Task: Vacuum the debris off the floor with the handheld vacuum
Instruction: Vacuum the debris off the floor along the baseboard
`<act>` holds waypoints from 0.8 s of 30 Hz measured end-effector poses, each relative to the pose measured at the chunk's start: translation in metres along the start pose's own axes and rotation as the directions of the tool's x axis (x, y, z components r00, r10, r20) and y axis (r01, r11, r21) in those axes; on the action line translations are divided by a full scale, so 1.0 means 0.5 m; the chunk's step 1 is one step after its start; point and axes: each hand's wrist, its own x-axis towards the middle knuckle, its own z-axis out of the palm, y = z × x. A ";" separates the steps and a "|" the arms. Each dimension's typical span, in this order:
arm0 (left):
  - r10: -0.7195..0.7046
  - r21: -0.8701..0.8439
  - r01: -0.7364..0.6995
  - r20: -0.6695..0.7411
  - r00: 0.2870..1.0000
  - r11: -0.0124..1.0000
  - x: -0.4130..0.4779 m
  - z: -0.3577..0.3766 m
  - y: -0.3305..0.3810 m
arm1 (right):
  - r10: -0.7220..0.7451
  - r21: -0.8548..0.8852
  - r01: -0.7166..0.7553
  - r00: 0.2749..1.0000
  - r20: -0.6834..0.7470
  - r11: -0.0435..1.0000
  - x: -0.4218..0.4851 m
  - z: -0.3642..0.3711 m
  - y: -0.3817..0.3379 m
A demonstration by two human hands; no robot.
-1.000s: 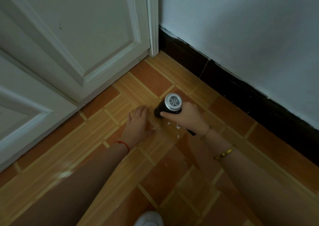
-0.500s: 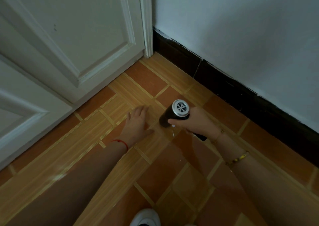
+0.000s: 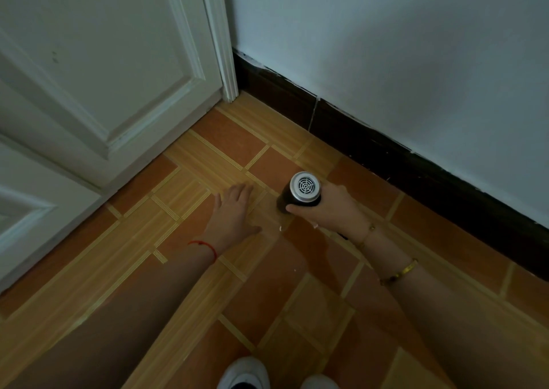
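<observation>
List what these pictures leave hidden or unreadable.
- Head view: the handheld vacuum nozzle, hidden beneath its own body and the right hand.
- White debris specks, too small to identify.
- Shoes, cut off by the bottom edge.
- Floor under the flat left hand.

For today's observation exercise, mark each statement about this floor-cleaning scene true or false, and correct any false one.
1. The right hand grips the handheld vacuum. True.
2. The left hand is lifted off the floor, holding a cloth. False: it lies flat and empty on the floor.
3. A few small white specks lie on the tiles near the vacuum. True.
4. The door beside the corner is dark brown. False: it is white; the skirting board is dark.
5. A red string circles the left wrist. True.
</observation>
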 end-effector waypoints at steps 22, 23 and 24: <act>0.033 -0.015 -0.032 0.052 0.998 0.999 0.017 0.017 0.045 | 0.223 0.155 -0.189 0.946 -0.237 0.970 0.003 -0.065 0.086; 0.040 -0.011 -0.039 0.056 0.998 0.999 0.018 0.019 0.049 | 0.227 0.179 -0.184 0.939 -0.260 0.967 0.006 -0.064 0.090; 0.046 -0.011 -0.046 0.058 0.997 0.999 0.021 0.022 0.052 | 0.222 0.183 -0.176 0.935 -0.276 0.967 0.009 -0.062 0.092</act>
